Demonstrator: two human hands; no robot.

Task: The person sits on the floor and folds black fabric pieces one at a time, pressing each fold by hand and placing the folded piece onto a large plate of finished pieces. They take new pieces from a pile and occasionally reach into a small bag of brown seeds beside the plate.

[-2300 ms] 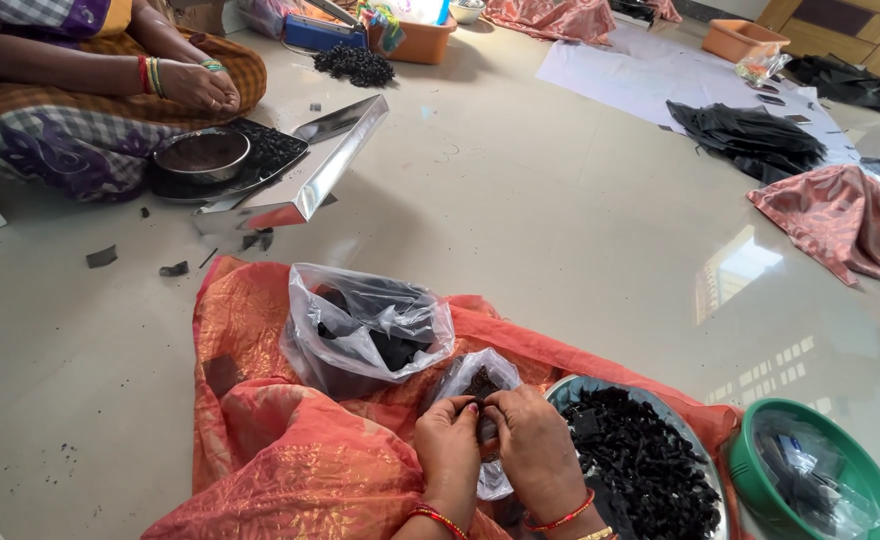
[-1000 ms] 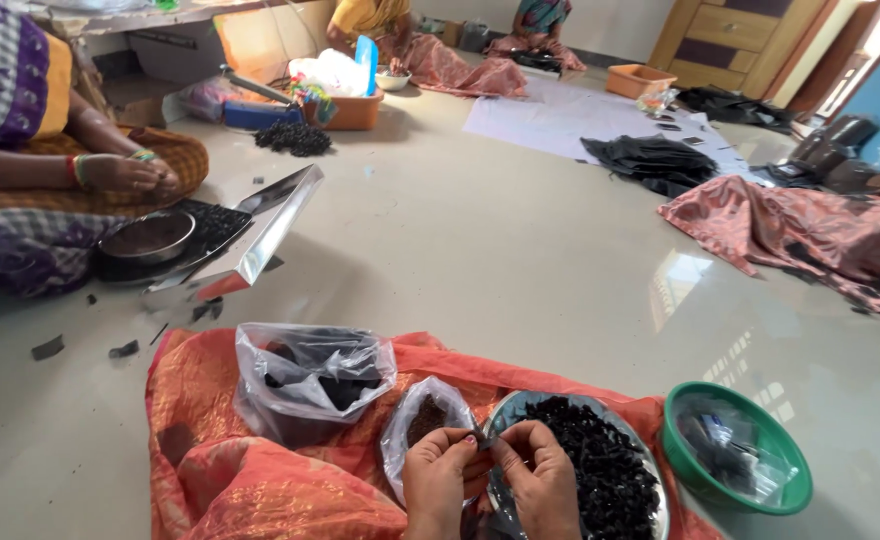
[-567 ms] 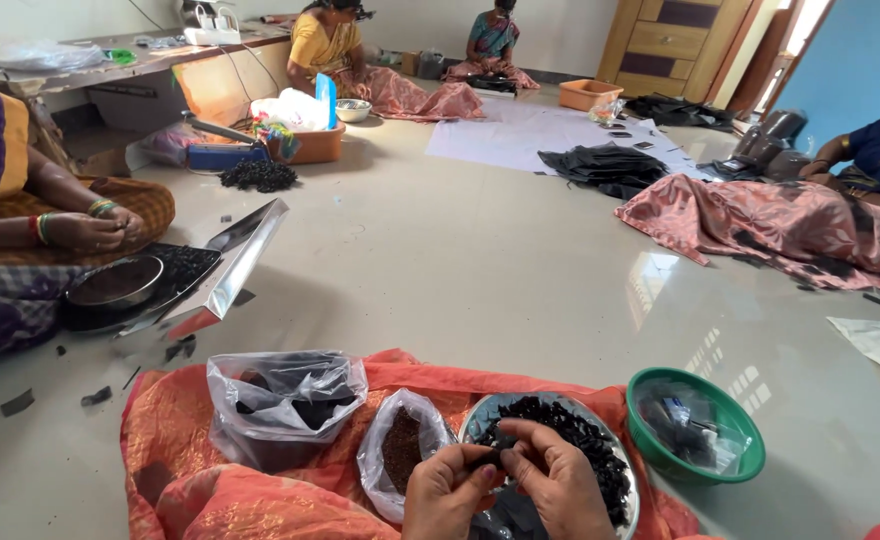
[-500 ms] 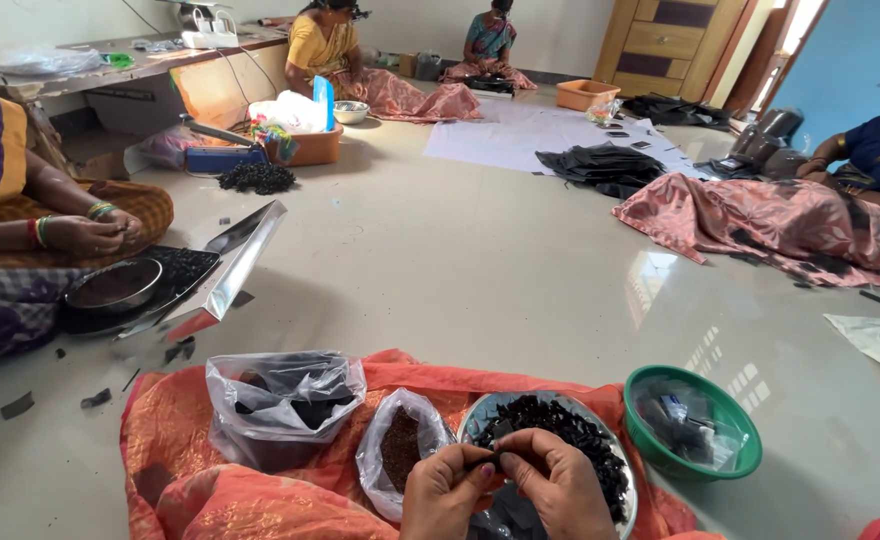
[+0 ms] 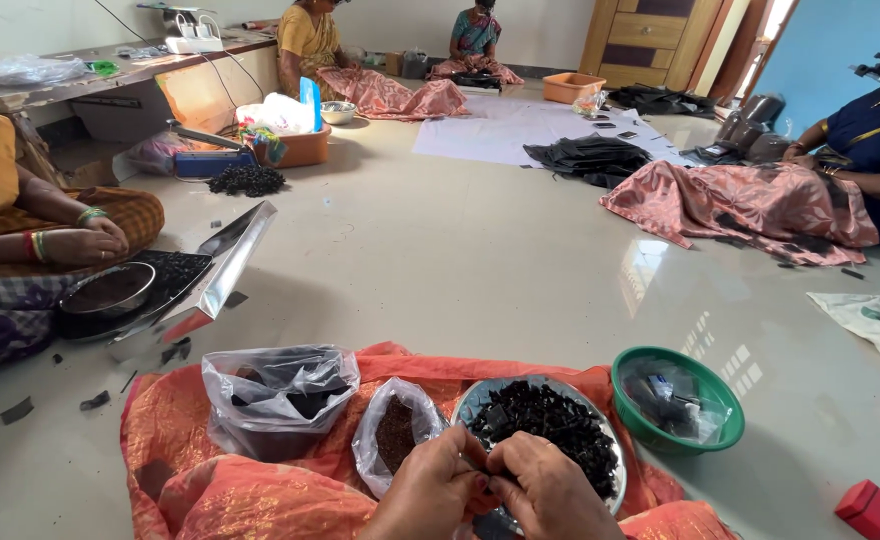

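Black piece: one small dark bit pinched between the fingertips of both hands, low in the middle of the view, just over the near edge of the metal plate [image 5: 465,410]; it is too small and too hidden to point out clearly.
Left hand [image 5: 430,492]: closed, fingertips pressed together on the black bit, touching the right hand.
Right hand [image 5: 545,490]: closed the same way, fingers curled, meeting the left hand at the tips.
Plate: one round metal plate, heaped with black pieces [image 5: 545,425], lying on the orange cloth [image 5: 210,490] right beyond the hands.
Bags: two clear plastic bags to the left of the plate; the small bag [image 5: 392,435] holds brown grains, the big bag [image 5: 275,395] further left holds black scraps.
Green bowl [image 5: 678,403]: one, just right of the plate on the floor, with clear plastic inside.
Red box [image 5: 868,508]: one, near right corner.
Other people: four, seated on the floor; one at far left with a metal bowl [image 5: 110,290] and a shiny foil sheet [image 5: 222,270], two far back, one at far right behind a pink cloth [image 5: 750,205].
Far floor: one orange tub [image 5: 572,87], a white sheet [image 5: 520,130] and a black pile [image 5: 246,180].
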